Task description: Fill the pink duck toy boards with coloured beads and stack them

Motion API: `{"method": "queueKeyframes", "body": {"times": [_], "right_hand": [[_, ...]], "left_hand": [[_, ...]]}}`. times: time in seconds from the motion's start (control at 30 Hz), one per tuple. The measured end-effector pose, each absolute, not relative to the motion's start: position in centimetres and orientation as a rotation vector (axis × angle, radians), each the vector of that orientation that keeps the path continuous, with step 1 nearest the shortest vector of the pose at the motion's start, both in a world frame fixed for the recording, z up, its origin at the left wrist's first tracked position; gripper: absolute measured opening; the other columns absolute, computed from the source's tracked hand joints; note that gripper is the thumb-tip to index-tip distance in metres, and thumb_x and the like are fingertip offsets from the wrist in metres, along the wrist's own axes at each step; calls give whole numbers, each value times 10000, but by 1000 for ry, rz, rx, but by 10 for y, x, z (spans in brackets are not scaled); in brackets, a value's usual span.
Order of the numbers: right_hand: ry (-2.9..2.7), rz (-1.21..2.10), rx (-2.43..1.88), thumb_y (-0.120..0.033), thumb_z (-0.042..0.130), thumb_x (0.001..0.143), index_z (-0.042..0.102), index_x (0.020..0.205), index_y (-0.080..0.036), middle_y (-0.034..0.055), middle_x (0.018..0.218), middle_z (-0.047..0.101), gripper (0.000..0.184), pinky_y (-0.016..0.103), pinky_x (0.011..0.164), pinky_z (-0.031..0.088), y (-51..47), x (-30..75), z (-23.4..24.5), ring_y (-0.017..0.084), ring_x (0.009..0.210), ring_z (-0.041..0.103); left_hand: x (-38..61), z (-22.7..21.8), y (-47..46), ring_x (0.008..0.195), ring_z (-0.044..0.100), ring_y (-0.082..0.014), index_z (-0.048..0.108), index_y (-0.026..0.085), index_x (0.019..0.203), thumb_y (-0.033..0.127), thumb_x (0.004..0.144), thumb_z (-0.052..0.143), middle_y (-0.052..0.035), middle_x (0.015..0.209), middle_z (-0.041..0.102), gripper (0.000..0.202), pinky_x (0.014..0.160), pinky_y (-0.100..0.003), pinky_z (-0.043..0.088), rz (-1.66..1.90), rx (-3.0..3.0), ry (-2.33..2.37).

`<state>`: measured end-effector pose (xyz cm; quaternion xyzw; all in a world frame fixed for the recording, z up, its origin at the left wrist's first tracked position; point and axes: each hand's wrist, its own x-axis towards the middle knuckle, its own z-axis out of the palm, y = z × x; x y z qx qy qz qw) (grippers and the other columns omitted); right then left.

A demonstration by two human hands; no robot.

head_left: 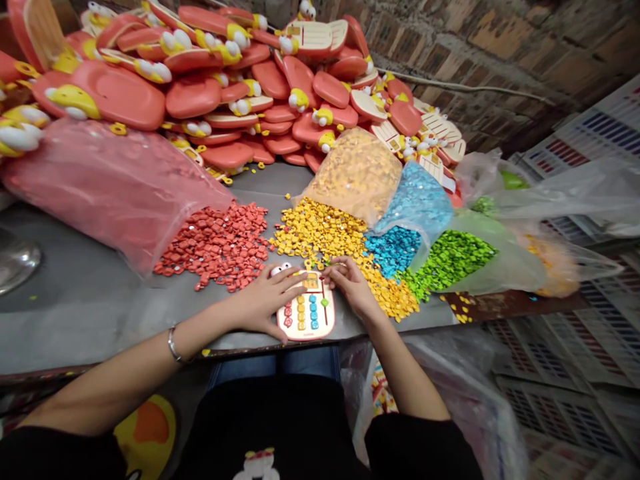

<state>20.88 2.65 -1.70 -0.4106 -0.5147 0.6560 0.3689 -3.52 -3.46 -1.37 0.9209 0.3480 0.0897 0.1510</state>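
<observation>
A cream-and-coral toy calculator board (306, 308) with rows of coloured buttons lies on the table edge, directly in front of the person; the left hand (265, 300) rests on its left side, fingers spread across the top corner; the right hand (351, 287) curls at its upper right edge, though whether the fingers pinch anything is hidden; loose yellow pieces (320, 230) touch that hand; red pieces (215, 245) lie left, blue pieces (393, 250) and green pieces (450, 259) right; a heap of coral toy shells (250, 87) rises behind, on the grey table (85, 313).
</observation>
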Motion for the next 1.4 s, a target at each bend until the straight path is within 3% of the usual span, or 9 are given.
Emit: {"method": "queueKeyframes", "body": {"times": [0.1, 0.17, 0.33, 0.43, 0.57, 0.77, 1.03, 1.2, 1.4], "right_hand": [[-1336, 1647, -1085, -484, 683, 787, 545, 817, -227, -38, 647, 565, 293, 222, 457, 300, 26, 207, -21, 81, 478, 379], [-1286, 1653, -1096, -516, 687, 771, 564, 758, -214, -43, 611, 515, 327, 220, 441, 282, 26, 206, -21, 73, 467, 340], [-1187, 1745, -1129, -507, 711, 724, 675, 862, -202, 37, 793, 634, 337, 276, 608, 479, 28, 215, -15, 130, 646, 523], [-1181, 1723, -1189, -447, 723, 719, 692, 948, -217, 48, 846, 664, 326, 320, 725, 523, 26, 223, -15, 164, 741, 587], [-1304, 1616, -1202, -422, 674, 781, 683, 979, -232, 18, 759, 651, 274, 342, 746, 523, 23, 223, -21, 167, 710, 604], [-1826, 1051, -1162, -330, 668, 811, 650, 783, -223, 49, 856, 647, 112, 352, 753, 490, 21, 207, -27, 206, 819, 596], [-2289, 798, -959, -221, 530, 888, 649, 809, -238, 93, 983, 647, 144, 420, 845, 460, 22, 217, -12, 244, 931, 577], [-2296, 1015, -952, -161, 531, 827, 650, 813, -233, 67, 907, 656, 140, 424, 862, 448, 20, 220, 2, 241, 909, 571], [-1624, 1372, -1107, -217, 583, 748, 594, 921, -241, 33, 978, 612, 175, 352, 847, 487, 24, 227, -2, 196, 918, 584]], "left_hand": [[-35, -13, -34, 1430, 200, -380, 311, 210, 1481, 754, 756, 539, -135, 1569, 250, 934, 1104, -523, 94, 268, 2644, 998], [-35, -13, -34, 1428, 204, -383, 302, 217, 1485, 757, 751, 544, -134, 1569, 251, 943, 1104, -524, 96, 272, 2639, 995], [-35, -14, -34, 1424, 211, -388, 291, 225, 1491, 750, 742, 563, -138, 1565, 260, 954, 1103, -528, 107, 281, 2619, 992], [-36, -15, -34, 1426, 202, -391, 302, 222, 1487, 755, 740, 563, -139, 1567, 255, 954, 1106, -529, 102, 285, 2614, 996], [-35, -14, -34, 1426, 199, -391, 311, 220, 1482, 763, 744, 549, -140, 1569, 247, 946, 1105, -537, 97, 272, 2611, 992], [-35, -15, -34, 1432, 192, -377, 329, 214, 1468, 756, 753, 545, -142, 1570, 244, 923, 1112, -533, 75, 263, 2628, 993], [-35, -16, -35, 1431, 201, -375, 314, 205, 1475, 742, 757, 549, -148, 1569, 243, 926, 1116, -533, 53, 264, 2628, 991], [-35, -16, -35, 1428, 206, -376, 301, 229, 1483, 744, 752, 551, -139, 1565, 260, 929, 1114, -530, 84, 298, 2622, 993], [-35, -14, -35, 1419, 218, -393, 301, 227, 1484, 744, 744, 562, -142, 1562, 266, 940, 1101, -539, 117, 294, 2616, 988]]}}
